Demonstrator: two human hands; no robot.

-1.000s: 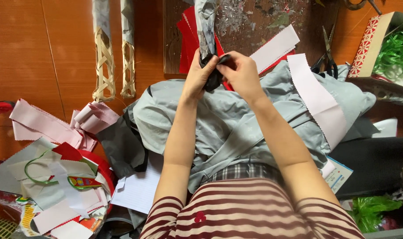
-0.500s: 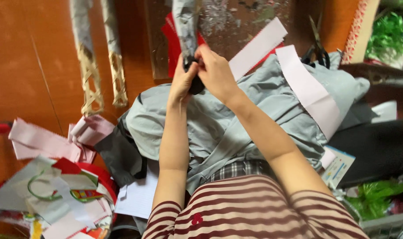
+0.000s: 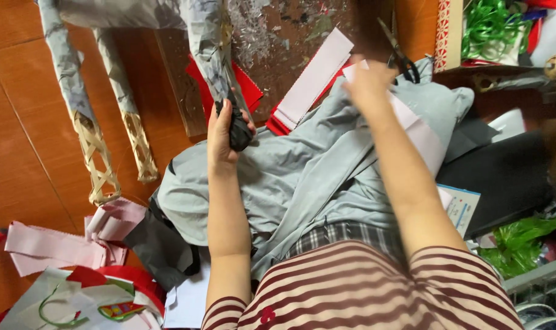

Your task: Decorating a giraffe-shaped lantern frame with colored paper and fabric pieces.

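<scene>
In the head view, the left hand (image 3: 224, 131) is closed around a dark, black-wrapped tip (image 3: 239, 135) at the lower end of a grey paper-covered leg (image 3: 209, 52). The fingers curl over the tip from the left, so the dark piece sits inside the fist and pokes out just below the knuckles, while the leg rises from the grip toward the top of the frame. The right hand (image 3: 368, 82) is well apart from it, up and to the right, and blurred. It lies over a pale paper strip (image 3: 419, 131) near a pair of scissors (image 3: 401, 58), but whether its fingers pinch anything cannot be told. Under both forearms lies a grey garment (image 3: 314, 177), spread across the lap. To the left, two more grey-wrapped legs (image 3: 76, 98) end in bare woven bamboo on the orange tiled floor (image 3: 21, 122). A white strip (image 3: 314, 76) rests on red paper (image 3: 250, 91) just right of the gripped tip. Pink strips (image 3: 64, 244) lie at lower left. A box of green ribbon (image 3: 489, 27) stands at upper right.
</scene>
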